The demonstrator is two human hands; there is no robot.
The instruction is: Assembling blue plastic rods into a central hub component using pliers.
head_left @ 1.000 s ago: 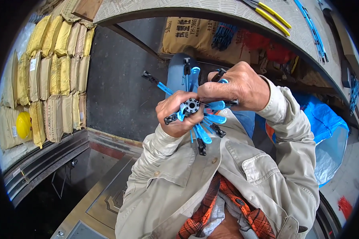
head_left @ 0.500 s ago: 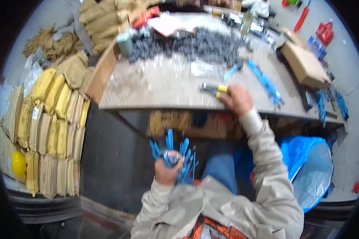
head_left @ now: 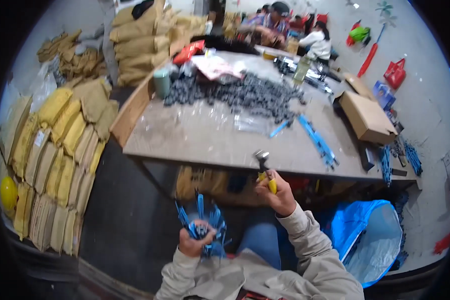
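Observation:
My left hand [head_left: 191,243] is closed around the middle of a cluster of long blue plastic pieces [head_left: 200,204], low in front of my body. The pieces fan out upward and sideways from a grey centre; their lower ends are partly hidden. In my right hand [head_left: 281,197] is a pair of pliers [head_left: 262,161] with yellow-and-black handles, its metal head pointing up and away from me. This hand is raised just before the table's near edge, to the right of the cluster. My fingers wrap around the handles.
On the table [head_left: 195,142] lie a heap of small dark grey parts [head_left: 265,95], blue strips [head_left: 317,140], a green cup [head_left: 161,82] and a cardboard box [head_left: 367,117]. A blue bag [head_left: 357,220] stands at my right. Sacks [head_left: 55,165] are stacked left. People [head_left: 275,25] sit beyond the table.
My right hand has closed on the pliers, lifted them off the tabletop and drawn them back toward me. The left hand keeps hold of the blue cluster. The view has tilted upward.

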